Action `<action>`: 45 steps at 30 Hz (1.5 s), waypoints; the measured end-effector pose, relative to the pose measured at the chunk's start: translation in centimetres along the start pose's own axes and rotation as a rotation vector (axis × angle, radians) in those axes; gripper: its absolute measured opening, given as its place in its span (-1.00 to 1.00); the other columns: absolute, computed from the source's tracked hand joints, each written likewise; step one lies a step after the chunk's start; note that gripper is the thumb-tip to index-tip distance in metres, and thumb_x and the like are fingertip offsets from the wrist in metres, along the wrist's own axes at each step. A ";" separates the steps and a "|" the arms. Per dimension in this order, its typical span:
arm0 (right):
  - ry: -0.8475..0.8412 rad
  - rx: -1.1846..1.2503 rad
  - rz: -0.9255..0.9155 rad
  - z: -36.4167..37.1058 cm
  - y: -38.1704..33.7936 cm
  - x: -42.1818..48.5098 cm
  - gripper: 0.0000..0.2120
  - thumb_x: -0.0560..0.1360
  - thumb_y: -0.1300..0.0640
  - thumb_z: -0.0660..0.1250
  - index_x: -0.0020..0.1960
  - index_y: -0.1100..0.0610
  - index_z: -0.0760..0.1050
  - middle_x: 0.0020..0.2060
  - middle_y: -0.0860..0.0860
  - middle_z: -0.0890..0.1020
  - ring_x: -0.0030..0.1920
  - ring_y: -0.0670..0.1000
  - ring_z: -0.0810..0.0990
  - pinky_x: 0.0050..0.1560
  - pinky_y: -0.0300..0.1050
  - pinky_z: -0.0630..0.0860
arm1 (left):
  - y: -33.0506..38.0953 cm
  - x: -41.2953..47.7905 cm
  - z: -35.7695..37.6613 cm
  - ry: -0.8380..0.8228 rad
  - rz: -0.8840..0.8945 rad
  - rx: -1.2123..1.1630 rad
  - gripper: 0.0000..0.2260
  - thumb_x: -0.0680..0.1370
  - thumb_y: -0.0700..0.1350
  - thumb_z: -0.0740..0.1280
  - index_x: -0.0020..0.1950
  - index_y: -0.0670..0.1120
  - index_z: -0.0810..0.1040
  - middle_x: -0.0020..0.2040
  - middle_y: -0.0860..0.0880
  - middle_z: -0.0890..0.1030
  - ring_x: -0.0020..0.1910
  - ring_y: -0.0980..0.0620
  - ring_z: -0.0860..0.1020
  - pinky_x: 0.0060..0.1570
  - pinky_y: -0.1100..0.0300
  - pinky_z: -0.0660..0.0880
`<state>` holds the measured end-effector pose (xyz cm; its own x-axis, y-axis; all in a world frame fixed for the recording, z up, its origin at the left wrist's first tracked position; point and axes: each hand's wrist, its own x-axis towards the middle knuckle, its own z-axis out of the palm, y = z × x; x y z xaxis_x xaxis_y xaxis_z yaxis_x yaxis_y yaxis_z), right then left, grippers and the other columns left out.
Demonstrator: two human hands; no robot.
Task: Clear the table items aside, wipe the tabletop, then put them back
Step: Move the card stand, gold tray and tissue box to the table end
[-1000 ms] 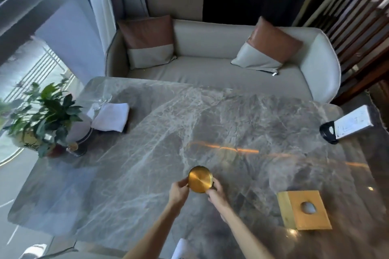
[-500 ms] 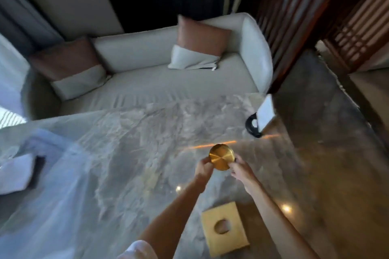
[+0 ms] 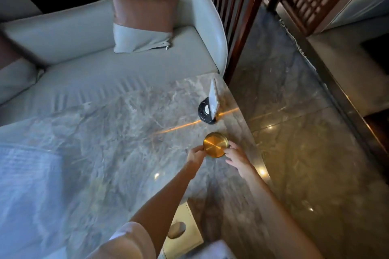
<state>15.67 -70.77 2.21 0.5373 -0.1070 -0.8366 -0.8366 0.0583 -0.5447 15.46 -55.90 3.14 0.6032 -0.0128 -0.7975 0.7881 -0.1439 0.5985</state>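
Note:
A round gold container (image 3: 215,144) with a flat shiny lid sits low over the grey marble tabletop (image 3: 117,132), near its right edge. My left hand (image 3: 196,154) grips the container's left side. My right hand (image 3: 235,155) holds its right side with the fingertips, the other fingers spread. I cannot tell whether it touches the table. Just beyond it stands a white card in a black round holder (image 3: 208,105). A gold tissue box (image 3: 181,231) with an oval opening lies near me, partly hidden by my left arm.
A pale sofa (image 3: 109,69) with a brown-and-white cushion (image 3: 141,21) lines the table's far side. To the right are a glossy marble floor (image 3: 305,132) and a dark wooden slatted screen (image 3: 237,6). The table's right edge runs just past my right hand.
Both hands carried the gold container from the table's middle towards its right edge, near the card holder. The camera swung right, so the plant and white napkin left the view.

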 end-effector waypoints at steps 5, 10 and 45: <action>0.050 0.046 -0.056 -0.4 0.6 -0.6 -0.40 0.58 0.25 0.22 0.55 0.04 0.07 0.53 0.06 0.20 0.46 0.12 0.30 0.42 0.15 0.27 | -1.8 -0.8 -3.8 0.002 0.054 0.082 -0.78 0.56 -0.32 0.17 0.01 -0.04 0.52 -0.09 -0.02 0.50 -0.07 0.01 0.46 -0.08 0.22 0.38; 0.099 0.088 -0.119 0.8 3.8 -4.3 -0.51 0.60 0.29 0.17 0.50 0.13 0.20 0.43 0.12 0.35 0.43 0.12 0.33 0.39 0.08 0.29 | -6.6 -3.5 -11.1 0.113 0.091 0.131 -0.72 0.55 -0.32 0.19 0.20 -0.19 0.56 0.12 -0.13 0.60 0.10 -0.04 0.53 0.23 0.07 0.44; -0.038 0.226 0.004 11.7 7.7 -9.4 -0.56 0.54 0.33 0.16 0.38 0.06 0.39 -0.09 0.05 0.49 0.03 0.05 0.46 0.20 0.00 0.46 | -6.7 -7.4 -12.2 0.047 -0.021 -0.113 -0.53 0.44 -0.20 0.23 0.21 0.24 0.21 0.01 -0.12 0.47 -0.09 -0.04 0.49 -0.22 0.07 0.50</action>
<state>5.47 -57.74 5.20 0.5412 -0.0694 -0.8380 -0.7956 0.2802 -0.5371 7.17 -42.78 5.95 0.5892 0.0354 -0.8072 0.8080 -0.0312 0.5884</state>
